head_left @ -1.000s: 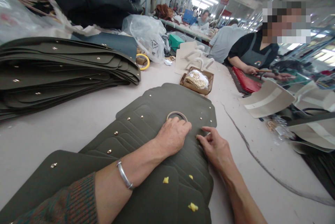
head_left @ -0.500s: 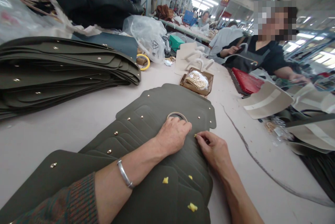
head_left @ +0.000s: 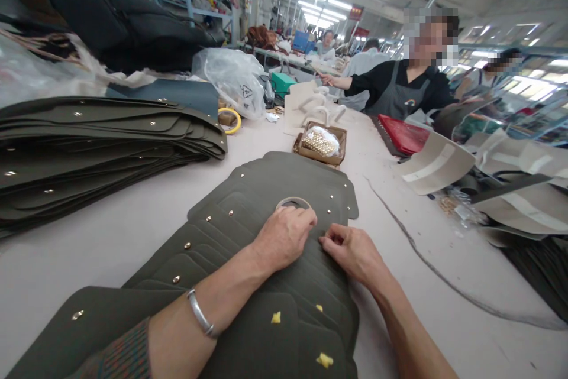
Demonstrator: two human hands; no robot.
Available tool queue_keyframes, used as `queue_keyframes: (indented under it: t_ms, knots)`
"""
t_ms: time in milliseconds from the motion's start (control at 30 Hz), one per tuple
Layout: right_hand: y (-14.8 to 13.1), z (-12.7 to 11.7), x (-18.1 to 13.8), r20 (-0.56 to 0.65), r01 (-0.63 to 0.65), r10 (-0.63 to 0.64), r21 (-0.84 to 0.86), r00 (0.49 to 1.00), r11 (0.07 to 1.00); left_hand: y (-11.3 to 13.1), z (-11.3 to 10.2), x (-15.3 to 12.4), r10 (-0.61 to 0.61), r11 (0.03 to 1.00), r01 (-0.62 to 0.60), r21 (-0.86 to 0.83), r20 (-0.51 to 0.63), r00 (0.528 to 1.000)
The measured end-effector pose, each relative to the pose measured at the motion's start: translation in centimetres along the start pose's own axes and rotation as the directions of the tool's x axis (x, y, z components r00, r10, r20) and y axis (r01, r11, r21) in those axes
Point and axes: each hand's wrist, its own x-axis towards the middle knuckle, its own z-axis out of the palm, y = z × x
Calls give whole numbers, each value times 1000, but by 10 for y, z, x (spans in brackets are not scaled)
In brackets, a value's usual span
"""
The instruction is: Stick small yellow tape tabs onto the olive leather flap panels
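Observation:
A fanned row of olive-green leather panels (head_left: pixel 248 231) with small gold studs lies on the table in front of me. My left hand (head_left: pixel 284 237) rests curled on the panels, its fingers against a round tape roll (head_left: pixel 293 204) lying on top. Right beside it, my right hand (head_left: pixel 352 252) has its fingers pinched together on the panel edge; what they pinch is too small to make out. Small yellow scraps (head_left: pixel 276 317) lie on the nearer panels.
A tall stack of the same olive panels (head_left: pixel 97 148) fills the left. A cardboard box of gold chain (head_left: pixel 320 143) sits beyond, with a clear plastic bag (head_left: pixel 233 77) and yellow tape roll (head_left: pixel 229 120). A person in a black apron (head_left: pixel 399 92) works at the right near cream leather pieces (head_left: pixel 435 163).
My right hand's fingers went from spread to pinched and drew closer to my left hand. The view tilted up slightly. The person at the right straightened and reached an arm out leftward.

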Motion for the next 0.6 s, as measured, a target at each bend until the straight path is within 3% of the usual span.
queue_keyframes:
  t_ms: [100,200,333,433,600]
  knots:
    - [2,-2,-1,29,-23,22,41,999,999,3,-1,-1,45,993,-49,-108,-42,998]
    - [5,3,-3,-57,-11,21,168,998,986,7,-3,-2,77,979,-83,-184,-39,996]
    - [8,8,-8,-312,236,-95,455,945,859,9,-3,-3,57,983,-57,-174,-6,998]
    - [8,7,-12,-450,419,-220,409,866,811,10,-2,-3,37,990,-34,-137,23,999]
    - [4,7,-14,-486,536,-370,262,792,802,11,-1,-3,14,994,-10,-108,33,999]
